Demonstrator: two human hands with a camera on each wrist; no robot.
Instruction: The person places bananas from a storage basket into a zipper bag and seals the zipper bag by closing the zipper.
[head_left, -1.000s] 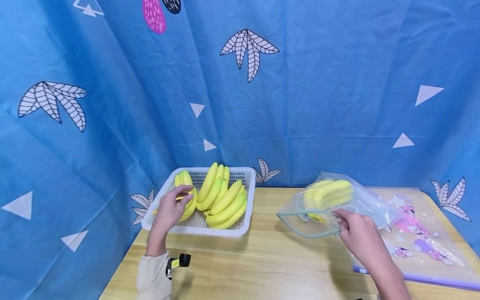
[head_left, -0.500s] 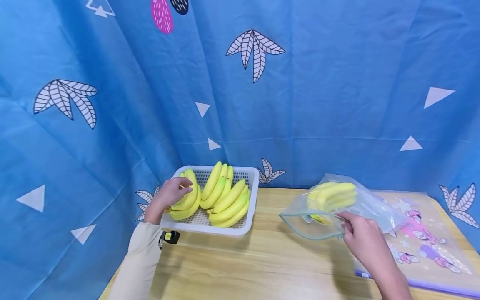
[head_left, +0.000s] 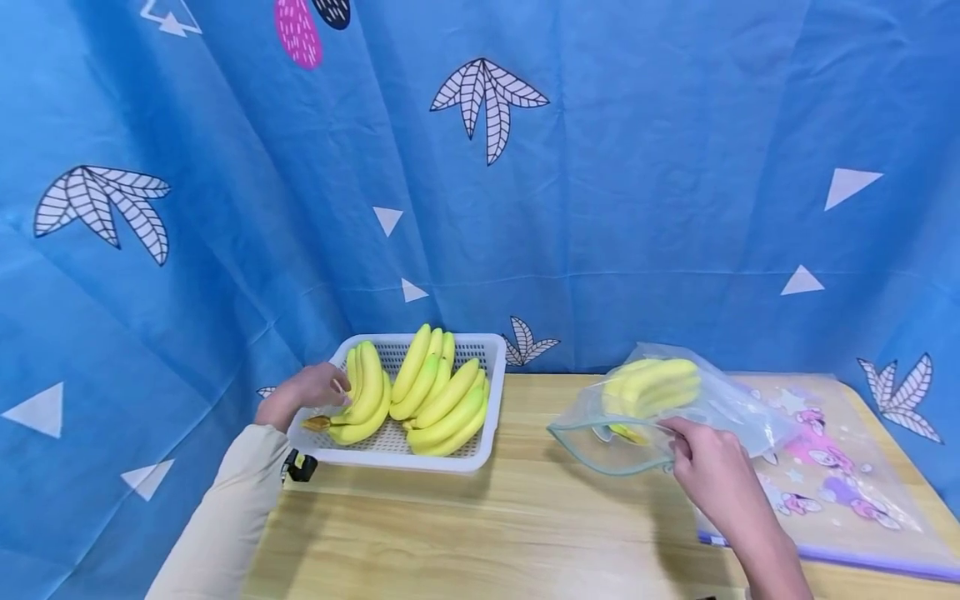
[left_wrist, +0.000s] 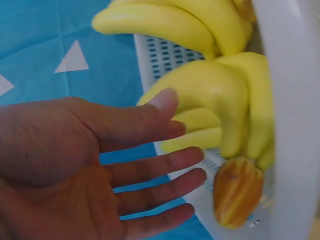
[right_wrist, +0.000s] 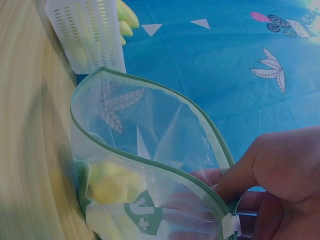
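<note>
Because the right hand [head_left: 717, 468] pinches the bag [head_left: 733, 410] at one end, its mouth [right_wrist: 150, 160] could sag; the left hand [head_left: 309, 387] spreads loosely, empty, beside bananas [head_left: 370, 390].

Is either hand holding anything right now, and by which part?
The right hand pinches the clear bag by its green rim, near the white slider. The left hand, beside the leftmost bananas, holds nothing.

Lighting and picture quality: head view was bright and even; wrist views were dimmer, softer.
Diffuse shadows lay across the tabletop [head_left: 420, 533], with pale glare at its near edge; whitish sheen marked the clear bag [head_left: 723, 404]. Left fingers [left_wrist: 155, 167] appeared slightly soft; the right wrist view's upper right corner was washed out.
</note>
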